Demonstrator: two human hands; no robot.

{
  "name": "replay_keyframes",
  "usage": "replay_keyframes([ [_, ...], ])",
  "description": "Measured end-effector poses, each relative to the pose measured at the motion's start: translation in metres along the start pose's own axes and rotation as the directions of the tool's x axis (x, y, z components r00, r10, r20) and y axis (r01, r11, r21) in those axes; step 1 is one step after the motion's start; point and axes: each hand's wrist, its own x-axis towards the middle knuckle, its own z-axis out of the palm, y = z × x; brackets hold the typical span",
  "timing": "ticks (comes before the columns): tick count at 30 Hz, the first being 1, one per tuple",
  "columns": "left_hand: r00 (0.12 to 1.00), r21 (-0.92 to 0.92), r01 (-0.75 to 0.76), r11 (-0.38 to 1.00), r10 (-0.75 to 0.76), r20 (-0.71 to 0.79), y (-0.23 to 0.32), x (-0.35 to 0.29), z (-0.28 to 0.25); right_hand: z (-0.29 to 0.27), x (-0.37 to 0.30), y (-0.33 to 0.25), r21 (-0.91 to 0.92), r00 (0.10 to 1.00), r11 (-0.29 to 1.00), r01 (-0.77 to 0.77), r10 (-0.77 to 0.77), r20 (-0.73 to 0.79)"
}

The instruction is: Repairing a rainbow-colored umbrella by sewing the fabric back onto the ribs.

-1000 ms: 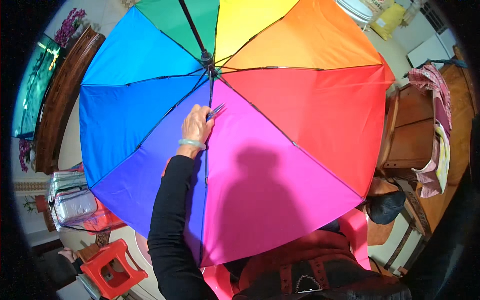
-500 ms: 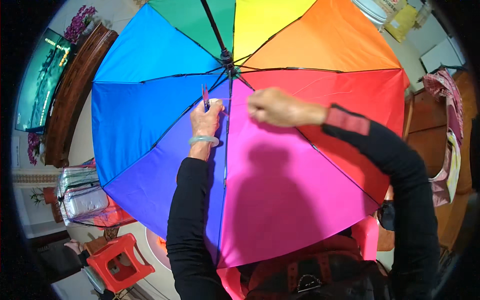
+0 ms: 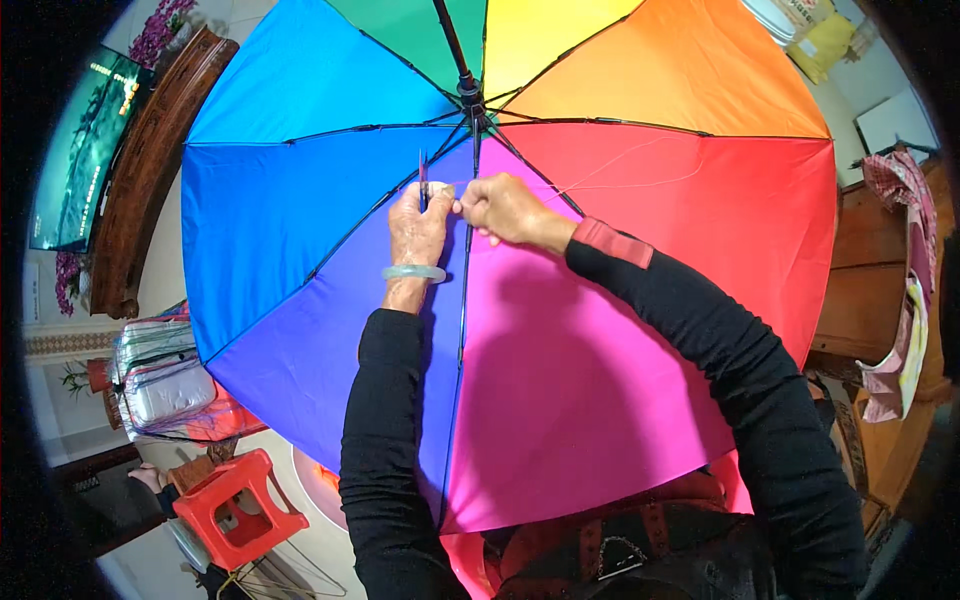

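Note:
A rainbow-coloured umbrella (image 3: 290,220) lies spread open in front of me, its inner side with black ribs facing up. My left hand (image 3: 416,228) is closed round small pointed scissors (image 3: 423,168), blades pointing away from me, with something whitish by the thumb. Close beside it, my right hand (image 3: 505,208) pinches a fine thread at the black rib (image 3: 462,335) between the purple and pink panels. The pale thread (image 3: 640,186) loops out over the red panel. The fingertips of both hands nearly meet; what lies between them is too small to make out.
The umbrella's shaft (image 3: 451,40) rises at the far middle. To the left stand a wooden cabinet (image 3: 150,190), a lit screen (image 3: 85,150), a wrapped bundle (image 3: 165,375) and a red stool (image 3: 240,510). Cloths (image 3: 900,210) hang over wooden furniture at the right.
My right hand has come left and back to the left hand, drawing the thread's loop along. The umbrella sits slightly farther right and up in view.

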Motion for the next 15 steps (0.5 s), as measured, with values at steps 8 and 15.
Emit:
replay_keyframes([
  [8, 0.99, 0.242, -0.093, 0.966, 0.064, 0.125, -0.026, -0.004, -0.033, -0.199, -0.013, 0.001, 0.176, 0.932, 0.966, 0.19, -0.121, -0.342],
  [15, 0.962, 0.297, -0.017, 0.955, -0.066, 0.267, -0.009, 0.006, -0.025, -0.556, -0.222, 0.037, -0.808, 0.811, 0.23, -0.543, -0.109, -0.576],
])
